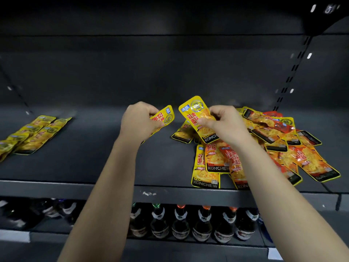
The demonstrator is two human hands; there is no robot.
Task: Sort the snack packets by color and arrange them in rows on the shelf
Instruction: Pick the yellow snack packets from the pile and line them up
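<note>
Packets in yellow and red are seen from the head camera, spread on a shelf (90, 159). On the right side a mixed pile (273, 140) lies in a heap, with red and yellow ones over each other, so it looks like the part not yet sorted. To the left, well apart from the heap, yellow rows (32, 135) are laid flat and overlapping in neat lines, most likely because that spot is meant for the yellow colour. Between the two, both hands are held up above the shelf. The left hand (140, 120) is curled tight, and a first yellow packet (167, 116) is pinched by its lower end so that the top sticks out to the right. It cannot be told if more than one packet is tucked in that grip. The right hand (225, 123) is curled too, and a second yellow packet (198, 118) is pinched at its middle between thumb and fingers and held tilted, just above the near edge of the heap. The two packets are held close together but not touching, perhaps so they can be put into one hand and carried to the yellow side. Much sorting is judged to be left, since the heap is big. Under the shelf, bottles (181, 224) are stood in a line.
</note>
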